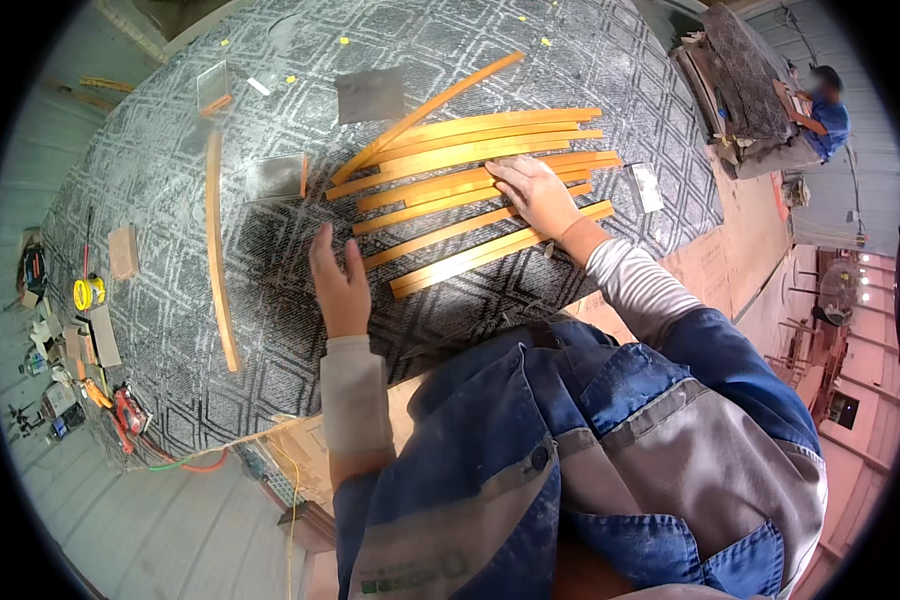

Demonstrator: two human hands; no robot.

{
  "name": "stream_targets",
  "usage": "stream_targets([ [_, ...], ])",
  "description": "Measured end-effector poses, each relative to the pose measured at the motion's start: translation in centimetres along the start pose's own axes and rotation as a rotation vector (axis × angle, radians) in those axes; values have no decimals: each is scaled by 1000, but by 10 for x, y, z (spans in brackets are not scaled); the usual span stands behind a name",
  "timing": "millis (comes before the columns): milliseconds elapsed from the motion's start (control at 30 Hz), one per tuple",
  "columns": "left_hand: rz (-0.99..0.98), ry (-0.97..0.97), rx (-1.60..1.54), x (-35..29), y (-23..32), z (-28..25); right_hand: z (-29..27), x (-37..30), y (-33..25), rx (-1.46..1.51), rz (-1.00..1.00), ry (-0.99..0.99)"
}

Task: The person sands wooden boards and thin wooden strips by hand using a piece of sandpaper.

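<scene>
Several thin, light-brown wooden strips (pixel 500 250) lie roughly side by side on a patterned grey carpet covering the work table. One more strip (pixel 440 103) slants away at the far side of the group. My right hand (pixel 538 198) rests on the middle strips with its fingers stretched out flat across them. Just off the left ends of the strips, my left hand (pixel 342 285) is held with thumb and fingers apart, nothing in it. Farther left, a lone wooden strip (pixel 216 250) lies nearly lengthwise, away from both hands.
Flat rectangular pieces (pixel 275 178) and a dark sheet (pixel 370 95) lie around the strips. A yellow round container (pixel 88 293) and a red tool (pixel 130 410) with hoses sit at the left edge. A person (pixel 825 115) works at another table, far right.
</scene>
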State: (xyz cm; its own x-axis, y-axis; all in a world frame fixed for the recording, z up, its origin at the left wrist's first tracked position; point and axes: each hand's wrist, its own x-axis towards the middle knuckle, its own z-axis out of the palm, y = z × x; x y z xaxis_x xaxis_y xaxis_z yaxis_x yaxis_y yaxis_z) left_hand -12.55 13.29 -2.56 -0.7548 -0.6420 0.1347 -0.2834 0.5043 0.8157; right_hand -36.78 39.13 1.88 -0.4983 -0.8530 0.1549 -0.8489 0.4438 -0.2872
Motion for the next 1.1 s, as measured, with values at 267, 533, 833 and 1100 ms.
stream_targets([
  [267, 37, -107, 200, 8, 8, 36, 23, -4, 7, -214, 40, -91],
  [533, 84, -262, 139, 9, 1, 34, 6, -18, 4, -48, -142, 91],
  [833, -52, -315, -19, -3, 29, 34, 26, -17, -19, -2, -79, 124],
  [1100, -50, -260, -168, -3, 28, 42, -20, -40, 74, -167, 492, 395],
])
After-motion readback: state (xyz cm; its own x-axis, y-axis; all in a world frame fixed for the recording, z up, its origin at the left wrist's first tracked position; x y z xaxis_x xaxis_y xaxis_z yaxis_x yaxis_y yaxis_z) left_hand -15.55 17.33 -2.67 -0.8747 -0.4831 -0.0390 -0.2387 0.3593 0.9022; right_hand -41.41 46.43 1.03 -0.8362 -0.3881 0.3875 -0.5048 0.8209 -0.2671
